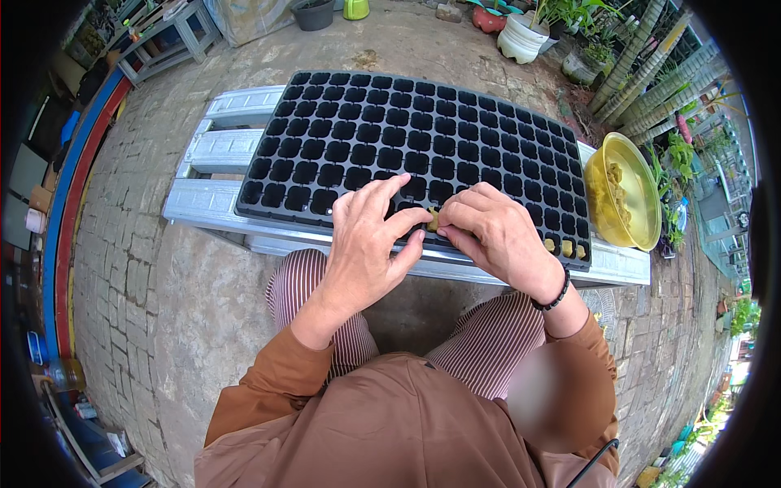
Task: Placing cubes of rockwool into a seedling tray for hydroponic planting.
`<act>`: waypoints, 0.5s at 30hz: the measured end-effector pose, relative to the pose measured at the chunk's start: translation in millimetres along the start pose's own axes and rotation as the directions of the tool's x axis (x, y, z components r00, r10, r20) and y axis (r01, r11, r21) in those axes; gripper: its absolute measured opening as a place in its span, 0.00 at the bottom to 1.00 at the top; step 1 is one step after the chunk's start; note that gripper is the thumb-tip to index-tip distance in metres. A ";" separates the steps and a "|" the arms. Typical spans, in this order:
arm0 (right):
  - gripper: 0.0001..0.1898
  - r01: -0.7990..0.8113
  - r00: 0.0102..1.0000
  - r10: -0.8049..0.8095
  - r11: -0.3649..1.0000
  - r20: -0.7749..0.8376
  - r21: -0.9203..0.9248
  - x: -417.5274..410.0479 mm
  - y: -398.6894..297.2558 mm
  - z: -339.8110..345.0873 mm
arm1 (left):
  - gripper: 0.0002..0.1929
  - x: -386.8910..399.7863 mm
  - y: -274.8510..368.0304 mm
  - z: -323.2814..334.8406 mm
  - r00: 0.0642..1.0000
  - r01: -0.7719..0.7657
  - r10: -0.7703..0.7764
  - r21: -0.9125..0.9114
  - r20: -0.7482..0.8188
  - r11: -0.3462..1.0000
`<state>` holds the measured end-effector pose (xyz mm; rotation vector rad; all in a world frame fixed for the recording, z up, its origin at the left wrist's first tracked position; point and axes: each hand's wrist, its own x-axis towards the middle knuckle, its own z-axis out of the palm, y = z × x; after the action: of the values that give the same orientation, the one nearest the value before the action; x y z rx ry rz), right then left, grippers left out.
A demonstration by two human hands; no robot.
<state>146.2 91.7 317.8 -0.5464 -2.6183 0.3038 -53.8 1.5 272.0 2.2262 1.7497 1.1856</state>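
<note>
A black plastic seedling tray (399, 139) with rows of square cells lies before me. My right hand (488, 222) pinches a small yellowish-brown plug (433, 219) over the tray's near row. The index fingertip of my left hand (372, 235) comes up to the plug's other side; whether it touches cannot be made out. My left thumb and index finger are apart, with nothing seen between them. Three similar plugs (567, 248) sit in near-row cells at the right end. My right hand hides the cells beneath it. Most visible cells look dark inside.
The tray rests on a slatted metal bench (223, 146). On its right end a yellow translucent bowl (640, 189) leans beside the tray, holding more brown pieces (618, 192). Potted plants (525, 33) stand beyond, and a wooden bench (177, 43) is at far left.
</note>
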 end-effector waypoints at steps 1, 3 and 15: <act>0.06 -0.001 1.000 0.001 1.000 0.000 0.000 -0.1 -0.5 0.3 | 0.13 0.0 -0.3 1.2 1.000 0.000 0.000 -0.001 0.000 1.000; 0.06 0.028 0.999 -0.026 0.998 0.035 -0.064 -0.1 -1.5 0.8 | 0.13 -0.3 -1.3 3.4 1.000 -0.027 0.027 0.029 0.005 0.999; 0.15 0.005 0.994 0.014 0.985 0.109 -0.172 -5.4 -0.2 0.2 | 0.13 5.3 -0.9 -1.3 1.000 -0.015 0.015 0.006 -0.002 1.000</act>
<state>150.6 89.2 315.7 -0.6084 -2.7677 0.1119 -55.0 5.9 275.2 2.2468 1.7426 1.1882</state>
